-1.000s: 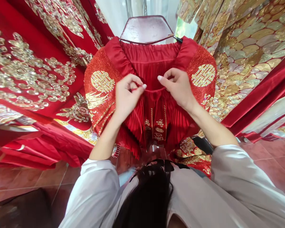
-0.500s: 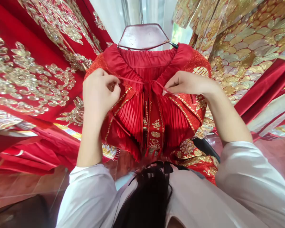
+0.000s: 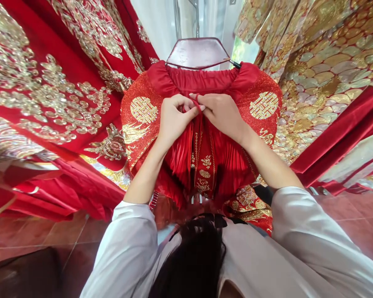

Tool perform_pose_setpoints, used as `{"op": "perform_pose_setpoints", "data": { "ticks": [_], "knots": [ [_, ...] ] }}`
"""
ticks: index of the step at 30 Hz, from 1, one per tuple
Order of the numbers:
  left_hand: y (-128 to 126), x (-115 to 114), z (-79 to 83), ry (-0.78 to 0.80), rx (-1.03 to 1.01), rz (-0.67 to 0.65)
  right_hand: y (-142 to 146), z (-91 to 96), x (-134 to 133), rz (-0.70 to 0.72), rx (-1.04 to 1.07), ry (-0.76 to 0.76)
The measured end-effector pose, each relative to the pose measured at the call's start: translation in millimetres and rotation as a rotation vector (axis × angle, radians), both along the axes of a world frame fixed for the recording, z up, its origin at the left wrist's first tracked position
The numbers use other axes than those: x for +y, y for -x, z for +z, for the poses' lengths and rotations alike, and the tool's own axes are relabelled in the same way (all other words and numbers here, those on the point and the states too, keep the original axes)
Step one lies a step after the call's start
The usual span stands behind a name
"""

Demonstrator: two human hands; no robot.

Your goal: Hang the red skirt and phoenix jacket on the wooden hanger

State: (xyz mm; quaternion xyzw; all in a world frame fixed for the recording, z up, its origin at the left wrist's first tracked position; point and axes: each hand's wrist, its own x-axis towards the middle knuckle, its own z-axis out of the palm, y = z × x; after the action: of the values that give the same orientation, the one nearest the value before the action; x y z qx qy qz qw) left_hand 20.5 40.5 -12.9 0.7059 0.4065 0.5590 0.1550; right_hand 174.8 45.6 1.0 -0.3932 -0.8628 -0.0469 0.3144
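Note:
A red pleated skirt [image 3: 202, 82] with gathered waistband and gold embroidery hangs in front of me on a hanger [image 3: 199, 53]. Both hands meet at the front of its waistband. Between thumb and fingers, my left hand [image 3: 178, 116] pinches a thin red drawstring [image 3: 198, 104]. My right hand [image 3: 222, 111] is closed on the same cord, its fingertips touching those of the left. A loop of cord crosses at the fingertips; the rest of it is hidden behind them. Below, the red pleats [image 3: 182, 159] and an embroidered centre panel [image 3: 205, 165] hang down.
Red cloth with silvery beading [image 3: 71, 103] hangs at the left. To the right hangs gold scale-patterned fabric [image 3: 320, 70], with a red-edged garment [image 3: 335, 136] beside it. A dark object [image 3: 25, 271] rests on the tiled floor [image 3: 77, 231] at lower left.
My hands have come together at the middle of the waistband from being apart, each pulling an end of the cord. The cord now crosses itself. The view has shifted slightly.

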Motion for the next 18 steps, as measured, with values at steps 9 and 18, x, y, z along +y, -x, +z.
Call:
{"op": "perform_pose_setpoints", "data": {
  "ticks": [9, 18],
  "knots": [
    [2, 6, -6.9, -0.044, 0.225, 0.115, -4, -15.2, -1, -0.125, -0.176, -0.118],
    [-2, -11, -5.3, -0.097, 0.521, 0.208, -6, -6.7, 2, 0.009, -0.181, -0.118]
  ]
}}
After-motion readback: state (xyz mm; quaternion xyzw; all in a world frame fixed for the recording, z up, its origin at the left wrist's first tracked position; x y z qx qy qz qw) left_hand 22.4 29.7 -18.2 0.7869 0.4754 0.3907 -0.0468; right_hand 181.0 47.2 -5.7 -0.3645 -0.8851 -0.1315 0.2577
